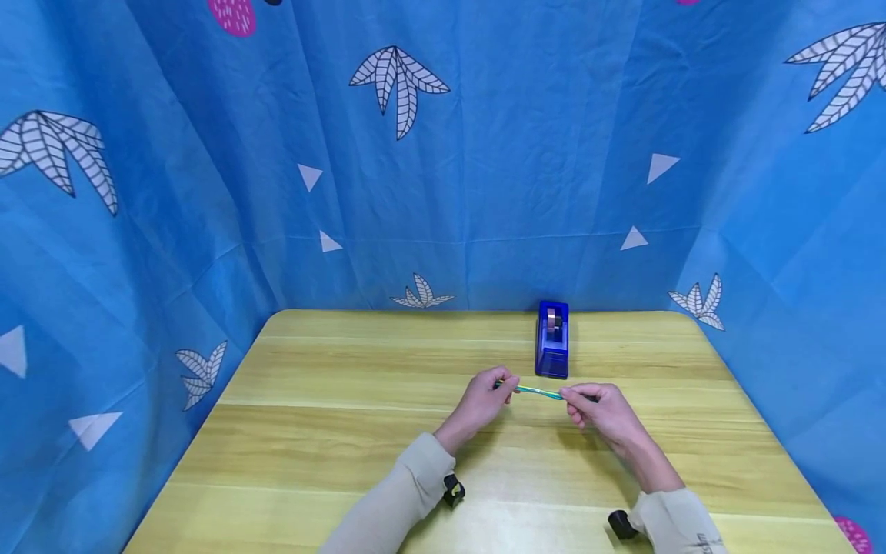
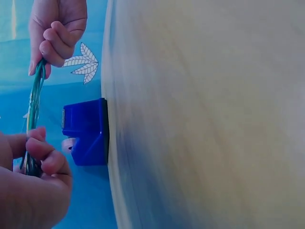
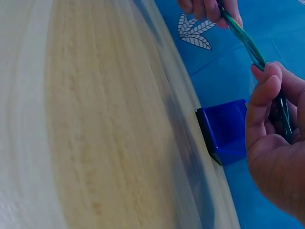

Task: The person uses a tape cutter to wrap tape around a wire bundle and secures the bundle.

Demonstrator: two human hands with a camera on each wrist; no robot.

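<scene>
Both hands hold a slim bundle of thin green and dark strands (image 1: 538, 392) stretched between them above the table. My left hand (image 1: 487, 400) pinches its left end, and my right hand (image 1: 604, 414) pinches the right end between thumb and fingers. In the left wrist view, the strands (image 2: 34, 102) run side by side with a shiny, clear-looking patch along the middle; their lower ends sit inside the left fingers. Dark ends poke through the right hand (image 3: 276, 152) in the right wrist view. Just beyond the hands stands a blue tape dispenser (image 1: 551, 362) with a tape roll in it.
The wood-patterned table (image 1: 332, 423) reaches back to a blue patterned curtain (image 1: 429, 185), which also hangs along both sides. The dispenser stands near the far edge. A dark wrist camera (image 1: 453, 490) sits at the left sleeve, another camera (image 1: 622, 525) at the right.
</scene>
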